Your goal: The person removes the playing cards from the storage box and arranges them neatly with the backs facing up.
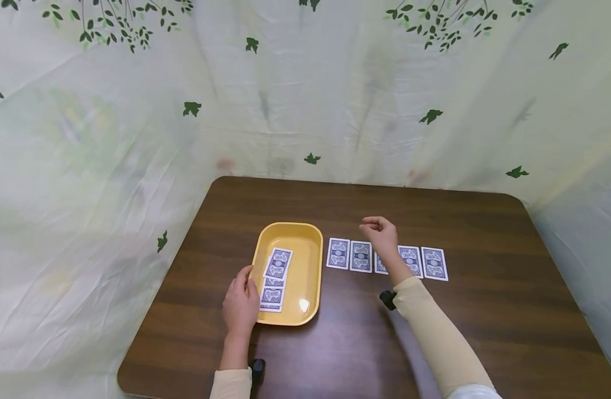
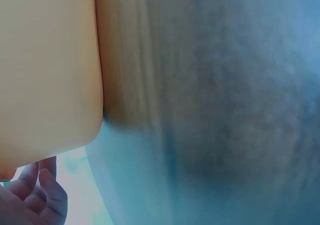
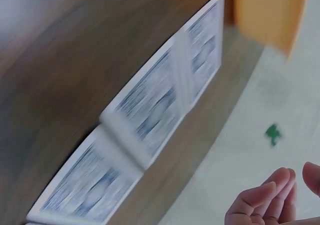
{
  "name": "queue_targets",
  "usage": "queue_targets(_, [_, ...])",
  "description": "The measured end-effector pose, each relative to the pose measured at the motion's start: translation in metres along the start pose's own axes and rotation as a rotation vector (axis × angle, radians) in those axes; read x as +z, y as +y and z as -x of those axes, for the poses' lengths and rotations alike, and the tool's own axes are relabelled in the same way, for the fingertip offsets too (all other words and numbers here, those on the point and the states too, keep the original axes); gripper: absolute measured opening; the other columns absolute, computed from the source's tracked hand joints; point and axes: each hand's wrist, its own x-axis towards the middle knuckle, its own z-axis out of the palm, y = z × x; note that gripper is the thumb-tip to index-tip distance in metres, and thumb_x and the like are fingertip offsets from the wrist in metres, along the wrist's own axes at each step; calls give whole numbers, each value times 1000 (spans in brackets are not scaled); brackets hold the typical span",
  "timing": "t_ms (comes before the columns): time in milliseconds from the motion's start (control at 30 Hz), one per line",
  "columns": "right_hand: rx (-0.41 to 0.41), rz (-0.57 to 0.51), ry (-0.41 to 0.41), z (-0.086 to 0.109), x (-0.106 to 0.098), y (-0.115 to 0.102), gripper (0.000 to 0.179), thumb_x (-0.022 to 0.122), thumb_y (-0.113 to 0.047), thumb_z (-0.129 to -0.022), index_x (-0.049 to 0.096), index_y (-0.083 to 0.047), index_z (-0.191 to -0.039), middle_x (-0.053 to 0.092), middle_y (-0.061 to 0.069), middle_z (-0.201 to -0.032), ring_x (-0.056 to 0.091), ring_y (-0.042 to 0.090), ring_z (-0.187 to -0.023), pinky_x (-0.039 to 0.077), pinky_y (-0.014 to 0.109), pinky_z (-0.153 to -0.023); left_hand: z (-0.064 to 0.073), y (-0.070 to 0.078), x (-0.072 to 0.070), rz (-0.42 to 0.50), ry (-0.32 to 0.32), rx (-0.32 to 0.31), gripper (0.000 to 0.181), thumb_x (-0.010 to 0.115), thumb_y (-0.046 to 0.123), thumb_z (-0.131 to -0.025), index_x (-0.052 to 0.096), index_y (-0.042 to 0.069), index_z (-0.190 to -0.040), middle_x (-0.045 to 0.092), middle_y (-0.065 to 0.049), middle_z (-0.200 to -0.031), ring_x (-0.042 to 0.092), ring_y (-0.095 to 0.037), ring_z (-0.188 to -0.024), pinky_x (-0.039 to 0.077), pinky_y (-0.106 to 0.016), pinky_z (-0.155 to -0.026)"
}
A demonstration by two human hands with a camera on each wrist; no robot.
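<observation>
1. Nearest, the left sleeve comes up behind the left fingers, with a dark wrist device on its inner side.
2. The left hand grips the near-left rim of the yellow tray, thumb over the edge and fingers outside it; this hold probably keeps the tray from sliding.
3. Just inside the rim, to the right of the left fingers, a lower group of cards lies overlapped and back up against that side of the tray. Slightly beyond, a tilted upper card lies over another whose strip shows beneath. They look dropped or laid loosely rather than squared up; how many there are cannot be told.
4. The tray sits flat on the tabletop, well left of the right fingers, its far rim reaching beyond the left ones. Its right wall is just beside the row's first card, presumably to keep the two within easy reach.
5. Below the right fingers runs a row of five cards, backs up and spread edge to edge, perhaps so each can be taken singly. The hand and wrist partly cover the third and fourth.
6. Farther out, the right hand hovers above the row, its fingers loosely bent, thumb apart from them, grasping nothing.
7. Beyond both hands' fingers hangs a leaf-printed cloth.
</observation>
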Motion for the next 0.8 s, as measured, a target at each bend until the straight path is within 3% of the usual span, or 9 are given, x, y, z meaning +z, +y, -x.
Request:
queue_targets(233, [-69, -12, -95, 12, 53, -13, 25, 69, -4, -84, 66, 8, -106, 63, 4, -83, 56, 10, -74, 45, 20, -65, 0, 3, -2, 9, -8, 0, 34, 49, 15, -99, 58, 10, -131, 64, -19, -117, 62, -38, -102, 46, -56, -81])
queue_targets(433, [-117, 50, -201, 27, 92, -20, 24, 69, -3, -84, 67, 6, -106, 65, 7, -86, 58, 16, -79, 47, 23, -70, 1, 0, 0, 19, 18, 16, 33, 51, 15, -98, 60, 11, -129, 64, -19, -119, 61, -41, -104, 45, -59, -80])
queue_targets(667, [-201, 178, -345, 42, 125, -15, 25, 69, -4, -84, 66, 7, -107, 65, 8, -87, 63, 22, -83, 50, 27, -73, 0, -3, 1, 28, 36, 22, 33, 52, 15, -97, 60, 12, -129, 64, -19, -120, 61, -42, -105, 45, -59, -81])
queue_targets(800, [-193, 236, -427, 47, 138, -8, 27, 71, -5, -84, 65, 7, -107, 64, 6, -85, 60, 18, -79, 49, 26, -72, 0, -2, 0, 33, 28, 17, 33, 53, 15, -98, 60, 12, -129, 64, -18, -120, 61, -41, -105, 46, -58, -81])
